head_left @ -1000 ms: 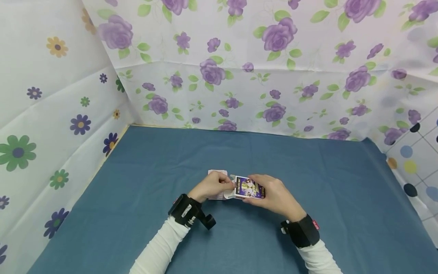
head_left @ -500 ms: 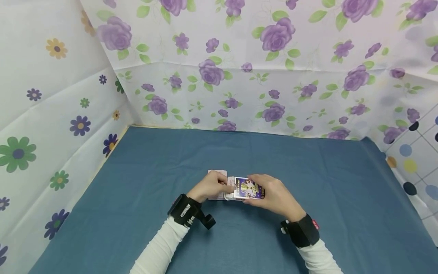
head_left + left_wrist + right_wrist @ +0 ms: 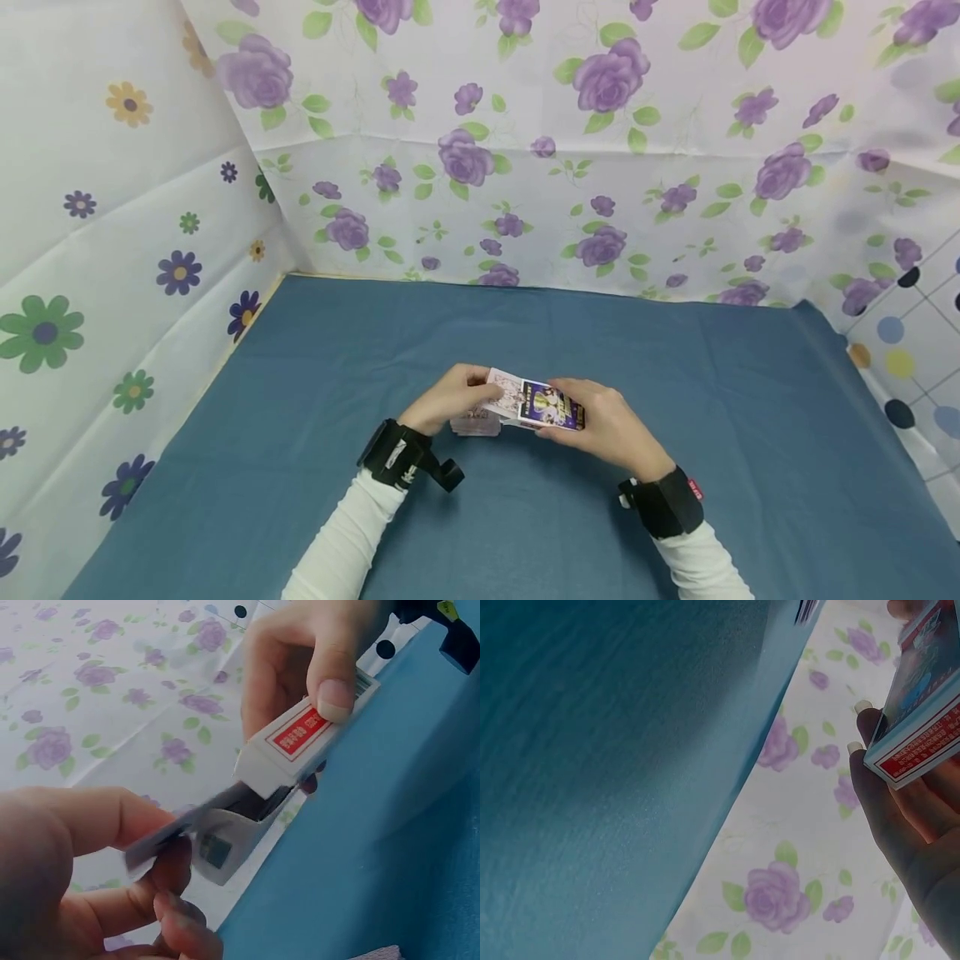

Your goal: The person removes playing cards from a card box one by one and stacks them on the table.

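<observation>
My left hand (image 3: 447, 400) pinches a thin packet of pale printed cards (image 3: 504, 393) between thumb and fingers. The cards stick partway out of the open end of a purple and white card box (image 3: 552, 406). That box is gripped by my right hand (image 3: 611, 425) from its far end, tilted above the table. In the left wrist view, the box's open flap (image 3: 225, 847) hangs below the cards, and a red label (image 3: 300, 739) shows on its side. A second pile of cards (image 3: 476, 423) lies on the table, partly hidden beneath the left hand and held cards.
Blue cloth (image 3: 360, 350) covers the table. A flower-print curtain (image 3: 525, 192) rises along its back edge, and another patterned sheet (image 3: 127, 275) hangs at the left. Wrist-worn cameras sit on both forearms.
The left hand first works at the box's flap, then cards appear at the opening. Now it has drawn them leftward and up, partly out. The right hand keeps its grip with the box slightly tilted.
</observation>
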### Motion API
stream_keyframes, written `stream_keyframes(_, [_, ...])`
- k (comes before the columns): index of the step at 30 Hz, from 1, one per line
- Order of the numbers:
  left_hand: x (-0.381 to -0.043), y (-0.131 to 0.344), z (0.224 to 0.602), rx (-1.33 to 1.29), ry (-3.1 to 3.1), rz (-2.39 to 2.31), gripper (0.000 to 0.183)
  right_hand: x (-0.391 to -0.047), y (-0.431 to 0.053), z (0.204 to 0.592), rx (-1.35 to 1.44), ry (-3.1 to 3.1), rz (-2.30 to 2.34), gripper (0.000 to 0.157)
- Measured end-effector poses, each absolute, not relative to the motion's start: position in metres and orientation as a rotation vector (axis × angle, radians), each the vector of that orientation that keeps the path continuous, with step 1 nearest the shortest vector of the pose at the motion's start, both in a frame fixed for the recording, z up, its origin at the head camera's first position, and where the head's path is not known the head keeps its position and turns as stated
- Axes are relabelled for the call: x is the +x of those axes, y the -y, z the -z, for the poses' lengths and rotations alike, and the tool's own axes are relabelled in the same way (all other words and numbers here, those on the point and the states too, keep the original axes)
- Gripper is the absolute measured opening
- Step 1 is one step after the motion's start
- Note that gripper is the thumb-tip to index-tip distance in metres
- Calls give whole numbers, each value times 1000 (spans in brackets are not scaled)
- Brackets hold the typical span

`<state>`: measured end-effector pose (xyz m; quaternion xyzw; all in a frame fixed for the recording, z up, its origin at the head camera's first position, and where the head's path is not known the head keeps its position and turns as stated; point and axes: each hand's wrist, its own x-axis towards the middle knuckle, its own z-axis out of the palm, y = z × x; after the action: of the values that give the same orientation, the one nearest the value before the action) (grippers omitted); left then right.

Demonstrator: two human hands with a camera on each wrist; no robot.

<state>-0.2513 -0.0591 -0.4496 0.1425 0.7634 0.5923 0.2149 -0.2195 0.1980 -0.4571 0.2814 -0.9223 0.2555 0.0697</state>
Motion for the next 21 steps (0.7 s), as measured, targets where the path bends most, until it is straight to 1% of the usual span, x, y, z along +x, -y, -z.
stream_keyframes(4, [-252, 64, 446, 415, -2103, -1637, 24, -220, -199, 457, 847, 2782, -750, 67])
stream_keyframes(6, [-253, 67, 444, 417, -2099, -1641, 26, -220, -199, 457, 845, 2785, -743, 67])
stream_keyframes(10, [-256, 74, 443, 388, -2075, -1701, 17, -221, -200, 456, 828, 2789, -748, 68])
stream_keyframes(13, [-259, 78, 445, 340, -2025, -1771, 17, -223, -202, 456, 814, 2780, -764, 68])
stream_keyframes(18, [-266, 85, 454, 228, -1916, -1895, 33, -223, -205, 457, 815, 2762, -782, 66])
stream_keyframes(21, [-270, 89, 460, 174, -1921, -1926, 34, -223, -205, 457, 822, 2761, -785, 66])
